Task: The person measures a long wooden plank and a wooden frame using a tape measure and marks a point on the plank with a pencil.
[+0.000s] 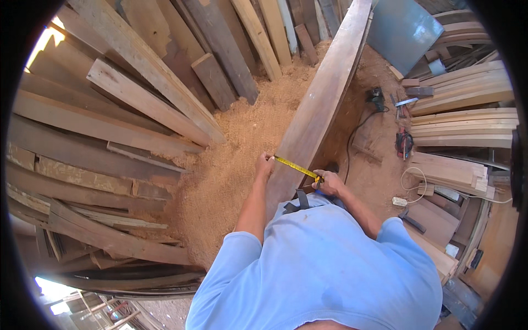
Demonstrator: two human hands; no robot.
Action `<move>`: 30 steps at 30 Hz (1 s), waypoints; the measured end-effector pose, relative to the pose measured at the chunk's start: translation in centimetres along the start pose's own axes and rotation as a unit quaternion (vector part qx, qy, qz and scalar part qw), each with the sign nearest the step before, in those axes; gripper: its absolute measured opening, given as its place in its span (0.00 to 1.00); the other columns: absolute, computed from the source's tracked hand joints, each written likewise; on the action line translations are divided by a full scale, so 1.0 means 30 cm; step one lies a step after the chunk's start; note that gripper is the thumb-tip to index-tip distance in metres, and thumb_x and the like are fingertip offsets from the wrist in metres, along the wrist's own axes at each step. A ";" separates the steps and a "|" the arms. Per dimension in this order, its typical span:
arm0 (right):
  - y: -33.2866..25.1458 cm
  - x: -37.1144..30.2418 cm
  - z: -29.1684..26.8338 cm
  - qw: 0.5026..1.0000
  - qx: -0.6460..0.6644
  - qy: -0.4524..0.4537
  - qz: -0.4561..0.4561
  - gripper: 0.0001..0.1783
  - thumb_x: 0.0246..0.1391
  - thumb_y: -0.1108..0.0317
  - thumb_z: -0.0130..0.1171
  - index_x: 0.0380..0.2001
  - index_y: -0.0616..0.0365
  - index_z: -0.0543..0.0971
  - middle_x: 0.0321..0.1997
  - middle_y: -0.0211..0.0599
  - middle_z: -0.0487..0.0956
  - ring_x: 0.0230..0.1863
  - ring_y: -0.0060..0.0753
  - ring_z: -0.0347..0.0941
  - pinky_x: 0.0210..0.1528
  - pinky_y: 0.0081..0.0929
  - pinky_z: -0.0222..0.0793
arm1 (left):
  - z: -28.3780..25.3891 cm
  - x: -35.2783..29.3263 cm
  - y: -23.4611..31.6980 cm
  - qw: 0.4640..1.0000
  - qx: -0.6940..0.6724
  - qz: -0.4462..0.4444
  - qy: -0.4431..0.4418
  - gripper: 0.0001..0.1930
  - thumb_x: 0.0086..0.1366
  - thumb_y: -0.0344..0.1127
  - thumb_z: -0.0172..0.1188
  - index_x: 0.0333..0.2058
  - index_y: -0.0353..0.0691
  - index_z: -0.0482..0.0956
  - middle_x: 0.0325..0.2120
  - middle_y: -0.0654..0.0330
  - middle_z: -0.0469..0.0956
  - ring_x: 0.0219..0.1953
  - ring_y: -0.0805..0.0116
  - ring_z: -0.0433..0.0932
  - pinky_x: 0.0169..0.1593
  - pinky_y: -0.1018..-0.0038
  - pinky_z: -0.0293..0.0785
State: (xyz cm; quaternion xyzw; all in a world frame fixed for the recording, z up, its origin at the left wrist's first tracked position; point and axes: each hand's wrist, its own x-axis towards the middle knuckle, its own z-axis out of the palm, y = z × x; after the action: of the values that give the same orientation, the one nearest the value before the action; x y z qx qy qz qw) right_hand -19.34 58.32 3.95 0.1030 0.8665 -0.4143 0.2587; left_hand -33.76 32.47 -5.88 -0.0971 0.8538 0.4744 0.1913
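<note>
A yellow tape measure (296,167) is drawn out across the width of a long brown wooden board (322,96). At the board's left edge, my left hand (265,166) pinches the end of the blade. Past the right edge, my right hand (331,183) is closed around the tape's case, most of which is hidden by the fingers. The board runs from close to my body away toward the far right, raised above the floor. A dark clamp-like piece or strap (300,201), hard to make out, lies between my blue shirt and the board.
Sawdust (242,132) covers the floor on the left, beside many leaning planks (148,102). To the right lie a corded power tool (376,99), a red and black tool (403,143), a white power socket (400,202) and stacked boards (465,132). A bluish sheet (404,33) stands at the far right.
</note>
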 end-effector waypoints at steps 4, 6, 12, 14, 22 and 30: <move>0.020 -0.012 0.025 1.000 -0.005 0.017 0.013 0.37 0.48 0.55 0.66 0.61 0.60 0.74 0.55 0.58 0.79 0.60 0.55 0.75 0.62 0.41 0.69 | 0.005 -0.017 0.014 1.000 0.006 -0.005 -0.011 0.08 0.63 0.33 0.61 0.38 0.35 0.80 0.33 0.51 0.83 0.37 0.60 0.82 0.43 0.65 0.76; 0.015 -0.013 0.024 1.000 -0.023 0.019 -0.004 0.37 0.48 0.55 0.65 0.60 0.62 0.75 0.55 0.58 0.80 0.59 0.55 0.76 0.61 0.41 0.70 | 0.006 -0.023 0.014 1.000 -0.006 -0.002 -0.003 0.08 0.63 0.33 0.61 0.38 0.36 0.80 0.34 0.50 0.83 0.39 0.56 0.82 0.45 0.62 0.76; -0.043 0.026 -0.014 0.998 -0.011 0.032 -0.047 0.33 0.48 0.55 0.63 0.56 0.63 0.77 0.50 0.58 0.81 0.53 0.55 0.78 0.57 0.42 0.73 | -0.005 -0.155 -0.095 0.988 0.086 0.121 0.032 0.19 0.61 0.36 0.63 0.50 0.39 0.75 0.49 0.42 0.77 0.55 0.44 0.75 0.57 0.56 0.70; -0.064 0.090 -0.039 0.993 -0.061 0.046 -0.085 0.30 0.48 0.56 0.63 0.52 0.63 0.79 0.46 0.57 0.82 0.50 0.58 0.79 0.54 0.44 0.74 | -0.006 -0.229 -0.144 0.981 0.152 0.116 0.012 0.27 0.61 0.38 0.65 0.58 0.39 0.70 0.54 0.41 0.73 0.58 0.43 0.71 0.61 0.55 0.67; -0.239 0.335 0.044 0.936 -0.286 0.066 -0.194 0.24 0.47 0.53 0.66 0.42 0.59 0.82 0.43 0.54 0.81 0.46 0.62 0.77 0.50 0.52 0.75 | -0.217 -0.680 -0.251 0.933 0.353 0.002 0.062 0.34 0.62 0.51 0.60 0.62 0.36 0.69 0.59 0.43 0.68 0.64 0.44 0.64 0.67 0.47 0.57; -0.236 0.383 -0.028 0.900 -0.335 -0.033 -0.277 0.29 0.49 0.59 0.67 0.52 0.64 0.76 0.51 0.62 0.78 0.57 0.63 0.72 0.59 0.50 0.70 | -0.018 -0.871 -0.243 0.918 0.233 -0.117 0.300 0.34 0.57 0.51 0.65 0.60 0.41 0.72 0.69 0.40 0.56 0.70 0.39 0.55 0.67 0.43 0.56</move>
State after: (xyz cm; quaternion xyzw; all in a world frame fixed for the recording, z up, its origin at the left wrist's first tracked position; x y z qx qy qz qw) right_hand -32.13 54.06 2.97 -0.2475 0.9386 -0.1578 0.1814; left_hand -7.61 27.73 -0.32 -0.2869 0.9399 0.1851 -0.0021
